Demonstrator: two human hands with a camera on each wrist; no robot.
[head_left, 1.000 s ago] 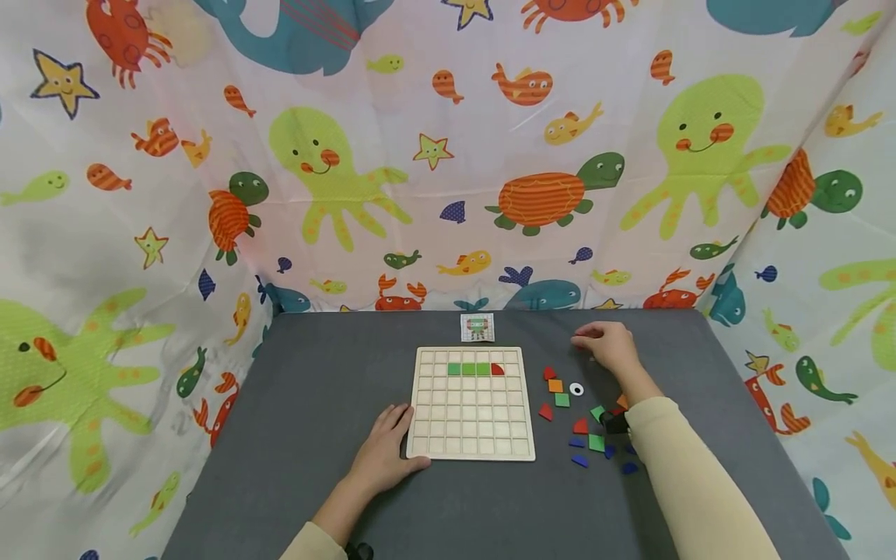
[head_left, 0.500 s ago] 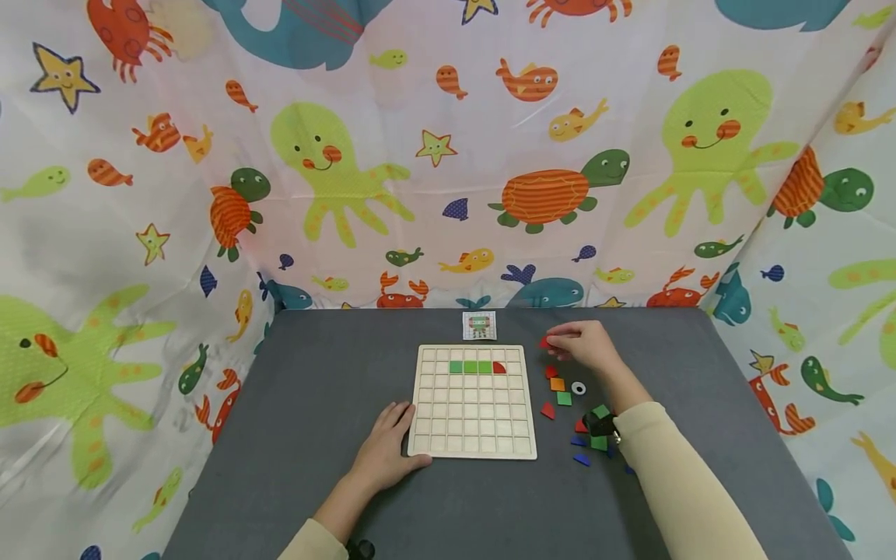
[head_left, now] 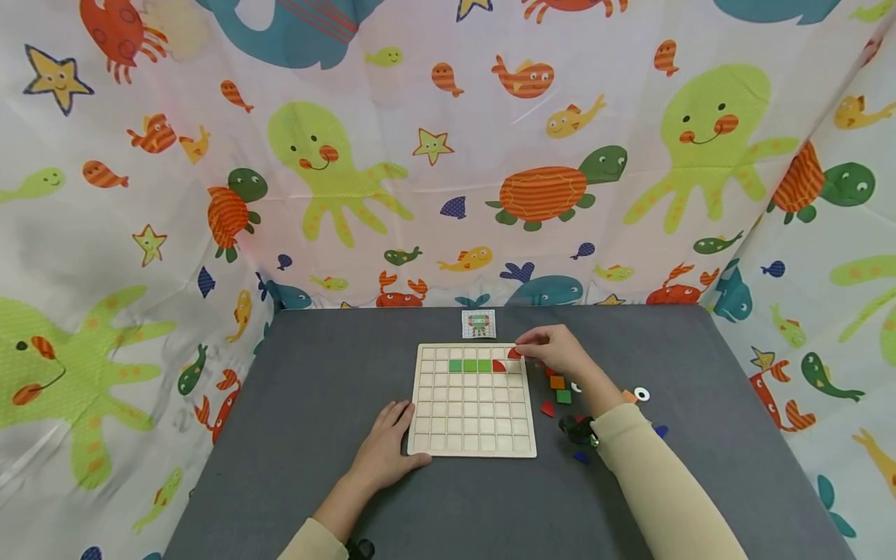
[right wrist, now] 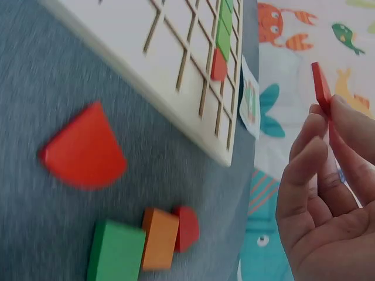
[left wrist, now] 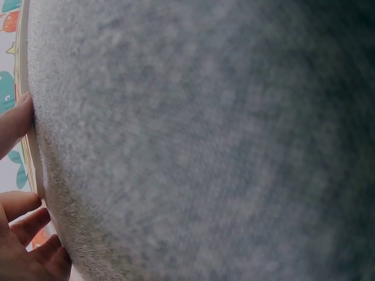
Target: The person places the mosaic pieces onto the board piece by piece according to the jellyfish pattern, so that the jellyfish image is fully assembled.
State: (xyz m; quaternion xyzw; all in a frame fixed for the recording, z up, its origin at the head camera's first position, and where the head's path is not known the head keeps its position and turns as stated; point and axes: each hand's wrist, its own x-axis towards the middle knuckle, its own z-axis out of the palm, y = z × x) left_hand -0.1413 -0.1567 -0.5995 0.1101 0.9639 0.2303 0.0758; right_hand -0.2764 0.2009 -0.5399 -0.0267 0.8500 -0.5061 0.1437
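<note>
Between thumb and fingertips my right hand (head_left: 556, 350) pinches a red puzzle piece (head_left: 514, 354), above the far right corner of the white gridded board (head_left: 472, 435). In the right wrist view the red piece (right wrist: 321, 88) appears nearly edge-on, apart from the board (right wrist: 176, 88). My left hand (head_left: 383, 447) rests against the board's near left corner, its thumb at the front edge and its fingers along the left side. Several green squares (head_left: 470, 365) and a red quarter-round piece (head_left: 498, 365) sit in the second row from the back.
A small picture card (head_left: 479, 323) lies behind the board. Loose pieces lie right of it, including a red wedge (right wrist: 88, 149), a green square (right wrist: 117, 252), an orange square (right wrist: 159, 239) and a white ring (head_left: 642, 394). A patterned curtain (head_left: 448, 155) rises behind the grey table (head_left: 315, 373).
My right hand has moved left from the table's right side to the board's far right corner, bringing the red piece along. The left hand stays at the board.
</note>
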